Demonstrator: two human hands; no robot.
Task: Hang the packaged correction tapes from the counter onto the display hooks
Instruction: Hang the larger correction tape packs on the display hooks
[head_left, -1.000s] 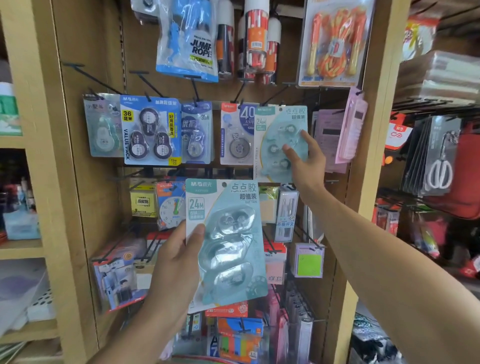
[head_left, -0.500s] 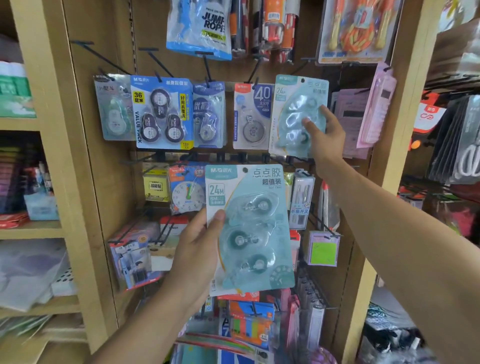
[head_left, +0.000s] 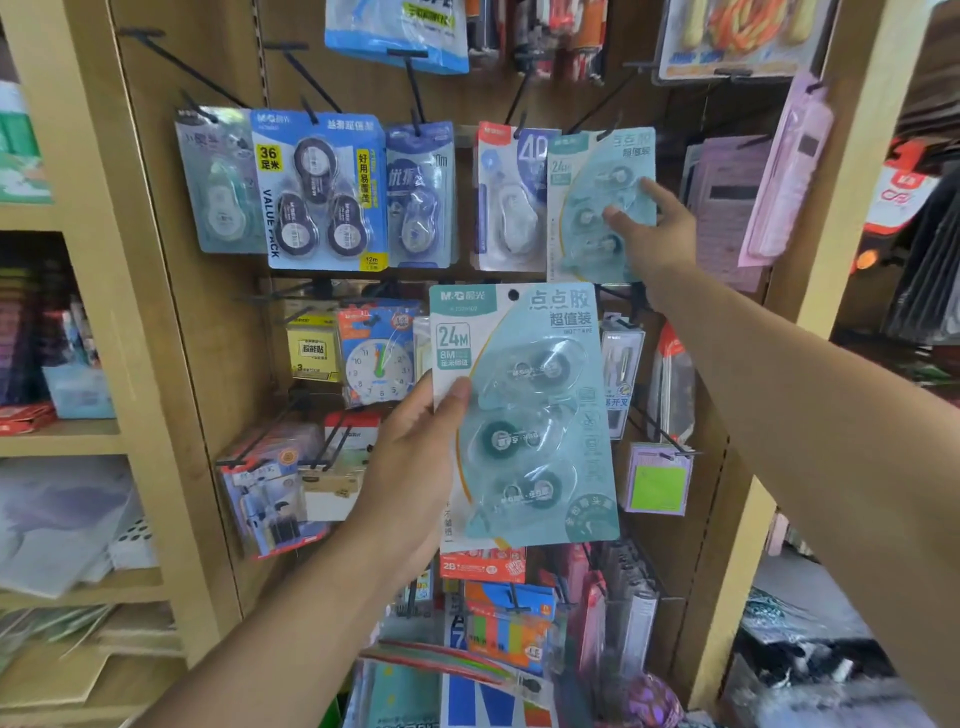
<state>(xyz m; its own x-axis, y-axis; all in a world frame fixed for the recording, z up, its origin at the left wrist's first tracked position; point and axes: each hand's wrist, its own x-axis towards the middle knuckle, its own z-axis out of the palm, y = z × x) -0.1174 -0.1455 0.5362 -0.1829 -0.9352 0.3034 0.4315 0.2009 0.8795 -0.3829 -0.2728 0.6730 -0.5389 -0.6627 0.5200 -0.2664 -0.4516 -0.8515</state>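
A: Pale teal card, clear blister over three tape wheels: that is the pack the left hand (head_left: 410, 467) holds in the head view, upright, in front of the middle of the display. The thumb lies across the card's left edge and the fingers are curled behind it, so it is gripped.

B: And the right hand (head_left: 655, 228)?

A: Up at the top row, on a second teal pack (head_left: 597, 208) of the same kind. Its thumb presses the blister and its fingers wrap the right edge, so it is grasping that one. That pack's top sits at a black hook (head_left: 597, 117); whether the hole is fully threaded I cannot tell, the top is blurred.

B: So the step in hand is seating that upper pack?

A: I judge so. To do it well, keep the card square to the hook and slide it straight back along the wire before letting go. It overlaps the white and blue pack (head_left: 506, 202) just beside it, so a nudge to the right would let both hang flat.

B: And the one in the left hand?

A: Its round hang hole (head_left: 512, 295) is plainly visible near the top centre. I would aim that hole at the hook tip rather than push the card blindly, then slide it home behind or in front of its twin.

B: The table?

A: Not in view here.
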